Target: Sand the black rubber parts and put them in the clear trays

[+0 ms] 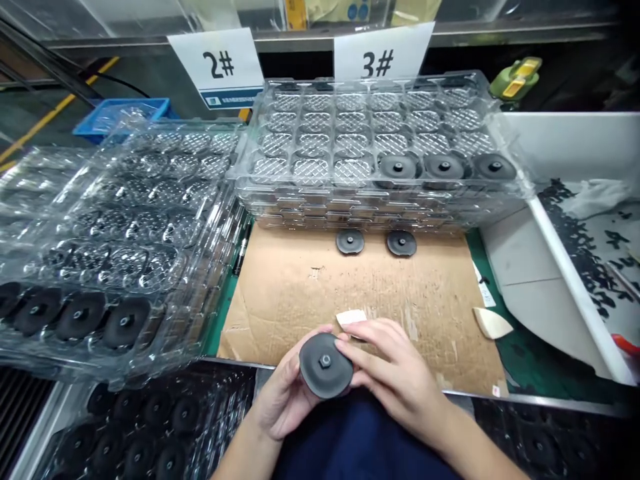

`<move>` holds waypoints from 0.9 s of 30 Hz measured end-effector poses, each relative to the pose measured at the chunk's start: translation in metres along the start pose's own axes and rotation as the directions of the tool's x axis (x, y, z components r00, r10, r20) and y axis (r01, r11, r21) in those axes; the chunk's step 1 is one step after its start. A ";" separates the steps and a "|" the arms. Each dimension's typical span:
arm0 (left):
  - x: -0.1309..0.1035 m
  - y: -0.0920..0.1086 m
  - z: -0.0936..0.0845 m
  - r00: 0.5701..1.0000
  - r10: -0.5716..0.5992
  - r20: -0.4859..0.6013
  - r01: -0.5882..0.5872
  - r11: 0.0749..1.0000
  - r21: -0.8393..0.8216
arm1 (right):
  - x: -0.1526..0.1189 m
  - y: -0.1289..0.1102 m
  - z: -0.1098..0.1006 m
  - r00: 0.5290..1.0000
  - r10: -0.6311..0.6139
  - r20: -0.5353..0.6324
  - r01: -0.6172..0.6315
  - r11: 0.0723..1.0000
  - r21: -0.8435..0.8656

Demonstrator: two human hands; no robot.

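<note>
A black rounded disc (326, 365) with a small nut-like boss in its middle is held up near the front edge of the bench. Its left side and underside rest in my left hand (287, 393), fingers curled around it. My right hand (393, 367) grips its right edge, with a fingertip on the upper rim. Just past my right fingers shows a white piece (351, 317), partly hidden; I cannot tell whether it lies on the cardboard (285, 293) or touches the hand. Two similar discs, a left one (350, 241) and a right one (401, 243), lie on the far part of the cardboard.
Behind the cardboard stands a stack of clear trays (310, 170), three discs in its front row. More clear trays (125, 220) are at left, with several discs. On the right are a pale wedge (493, 323) and a white bin (525, 280) beside scattered black scraps (575, 227).
</note>
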State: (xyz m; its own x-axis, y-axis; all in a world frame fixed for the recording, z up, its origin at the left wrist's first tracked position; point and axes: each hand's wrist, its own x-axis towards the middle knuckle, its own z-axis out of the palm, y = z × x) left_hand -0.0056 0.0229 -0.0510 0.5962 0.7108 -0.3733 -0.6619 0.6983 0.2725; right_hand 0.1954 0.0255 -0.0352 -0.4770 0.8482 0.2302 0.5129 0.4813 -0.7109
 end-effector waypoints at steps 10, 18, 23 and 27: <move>-0.012 0.020 0.003 0.981 0.172 -0.094 -0.180 0.980 -0.085 | 0.005 0.015 0.011 0.942 0.309 -0.135 -0.319 0.946 -0.063; -0.012 0.020 0.007 0.956 0.240 -0.166 -0.245 0.969 -0.007 | 0.004 0.038 0.045 0.928 0.370 -0.056 -0.373 0.909 -0.186; -0.007 0.016 0.014 0.933 0.293 -0.209 -0.294 0.956 0.026 | 0.003 0.022 0.037 0.941 0.337 -0.045 -0.338 0.941 -0.029; 0.000 0.013 0.019 0.932 0.261 -0.253 -0.260 0.965 0.037 | 0.007 0.019 0.028 0.951 0.310 0.004 -0.310 0.950 0.044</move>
State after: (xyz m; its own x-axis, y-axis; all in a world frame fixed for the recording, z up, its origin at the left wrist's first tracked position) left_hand -0.0058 0.0337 -0.0299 0.2676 0.8228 -0.5013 -0.7772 0.4919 0.3925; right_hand 0.1819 0.0342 -0.0661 -0.2977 0.9547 -0.0044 0.6038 0.1847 -0.7754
